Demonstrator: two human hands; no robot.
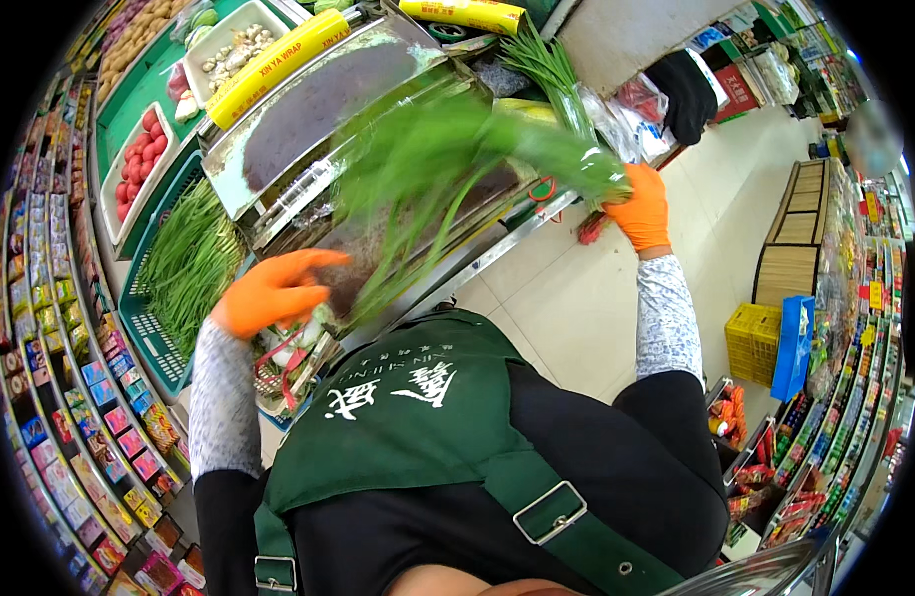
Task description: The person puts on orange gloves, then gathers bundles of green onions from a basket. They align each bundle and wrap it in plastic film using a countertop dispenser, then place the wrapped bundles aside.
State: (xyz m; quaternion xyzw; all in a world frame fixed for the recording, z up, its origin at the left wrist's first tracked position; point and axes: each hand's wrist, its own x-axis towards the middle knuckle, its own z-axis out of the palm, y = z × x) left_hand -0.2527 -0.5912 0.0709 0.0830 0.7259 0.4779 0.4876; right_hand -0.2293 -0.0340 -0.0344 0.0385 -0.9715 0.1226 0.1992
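My right hand [639, 208], in an orange glove, grips one end of a bunch of long green leaves [457, 160], which look like garlic chives. The leaves are blurred and fan out leftward over a stained metal wrapping station [316, 97]. My left hand [278, 292], also gloved in orange, is held near the station's front left corner. Its fingers are apart, with nothing between them. Behind the held bunch lies another bundle of green leaves [550, 71], its lower end in clear plastic. Whether any leaf tips touch the worktop cannot be told.
A green plastic basket [176, 372] of long greens stands at left. White trays hold red oval items [141, 158] and garlic bulbs [243, 56]. A yellow film roll [278, 67] lies along the station's back left. Yellow [752, 344] and blue crates [794, 346] stand at right, near shelves.
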